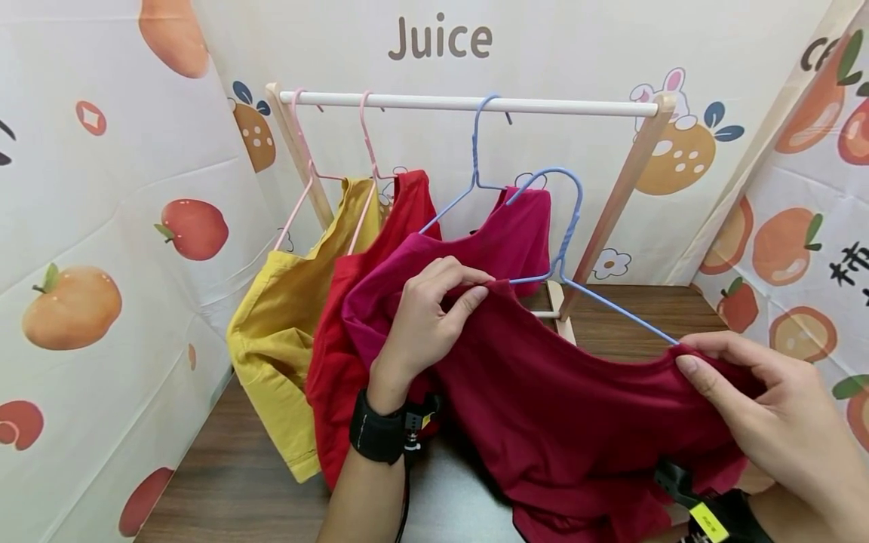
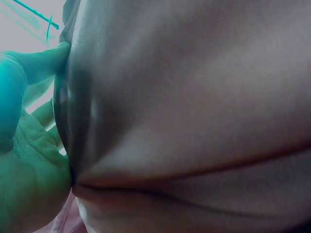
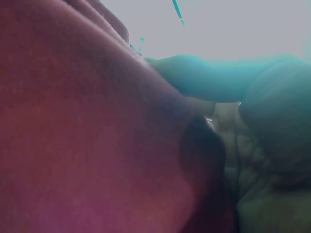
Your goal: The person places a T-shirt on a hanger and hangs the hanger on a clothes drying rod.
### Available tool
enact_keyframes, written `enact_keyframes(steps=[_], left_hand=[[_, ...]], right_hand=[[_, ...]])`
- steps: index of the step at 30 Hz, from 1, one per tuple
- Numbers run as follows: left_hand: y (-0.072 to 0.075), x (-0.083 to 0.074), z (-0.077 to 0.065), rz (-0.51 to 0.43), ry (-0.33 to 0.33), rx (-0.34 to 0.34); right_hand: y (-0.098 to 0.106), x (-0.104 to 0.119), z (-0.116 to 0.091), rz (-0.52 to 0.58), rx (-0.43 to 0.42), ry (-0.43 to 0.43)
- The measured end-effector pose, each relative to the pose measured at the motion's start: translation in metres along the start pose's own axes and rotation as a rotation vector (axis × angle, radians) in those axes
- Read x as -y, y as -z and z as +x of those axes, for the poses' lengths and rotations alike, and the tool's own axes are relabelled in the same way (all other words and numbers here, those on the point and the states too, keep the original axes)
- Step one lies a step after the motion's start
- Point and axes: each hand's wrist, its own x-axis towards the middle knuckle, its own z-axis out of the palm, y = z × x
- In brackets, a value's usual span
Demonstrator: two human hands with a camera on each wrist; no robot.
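Observation:
A dark red shirt hangs spread between both hands in the head view, with a blue hanger inside its neckline. The left hand pinches the shirt's left shoulder by the collar, thumb in front. At the other shoulder, the right hand pinches cloth where the hanger's arm enters. The hanger's hook stands up, below the rack's rail and apart from it. Both wrist views show the shirt's cloth close up, discoloured, beside the left thumb and the right thumb. The hanger's arm ends are hidden under cloth.
A rack with a white rail stands behind on a brown wooden table. From it hang a yellow garment and a red garment on pink hangers, and a magenta garment on a blue hanger. Fruit-printed cloth walls surround the table.

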Motion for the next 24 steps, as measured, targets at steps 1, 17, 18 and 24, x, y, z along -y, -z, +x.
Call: enact_keyframes(steps=[1,17,18,24], left_hand=[[0.001,0.001,0.0,0.005,0.001,0.002],[0.003,0.011,-0.001,0.037,0.005,-0.003],[0.003,0.011,-0.001,0.03,0.005,-0.011],[0.005,0.013,-0.001,-0.004,0.013,-0.068]], right_hand=[[0.001,0.0,-0.001,0.014,-0.011,-0.012],[0.008,-0.008,-0.012,0.108,-0.188,-0.007],[0.008,-0.01,-0.013,0.115,-0.194,-0.016],[0.014,-0.019,-0.019,0.063,-0.26,-0.086]])
